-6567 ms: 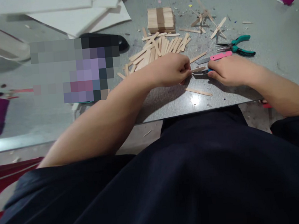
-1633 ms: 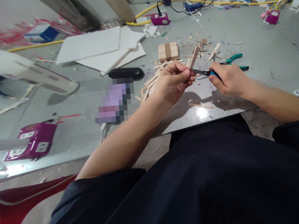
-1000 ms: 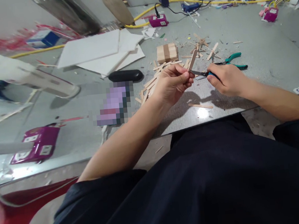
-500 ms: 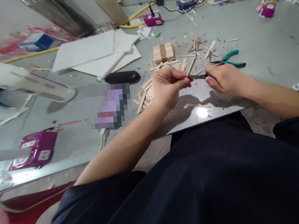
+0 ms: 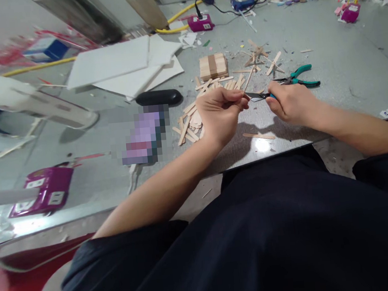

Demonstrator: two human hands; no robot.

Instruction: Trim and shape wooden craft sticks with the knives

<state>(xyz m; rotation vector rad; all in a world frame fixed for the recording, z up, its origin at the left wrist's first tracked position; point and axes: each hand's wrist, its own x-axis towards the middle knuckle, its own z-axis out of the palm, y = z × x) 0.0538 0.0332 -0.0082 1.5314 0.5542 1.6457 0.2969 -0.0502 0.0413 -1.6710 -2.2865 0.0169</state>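
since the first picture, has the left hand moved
Yes: the left hand has risen off the table by the pile of sticks, holding a stick up.

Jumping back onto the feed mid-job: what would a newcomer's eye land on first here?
Both hands meet above the near edge of the grey table: the left hand pinches a thin pale wooden craft stick, tilted, while the right hand brings a blue-handled dark-bladed cutting tool to its lower end. Behind them lie a loose pile of wooden sticks, a square block of stacked sticks and green-handled pliers.
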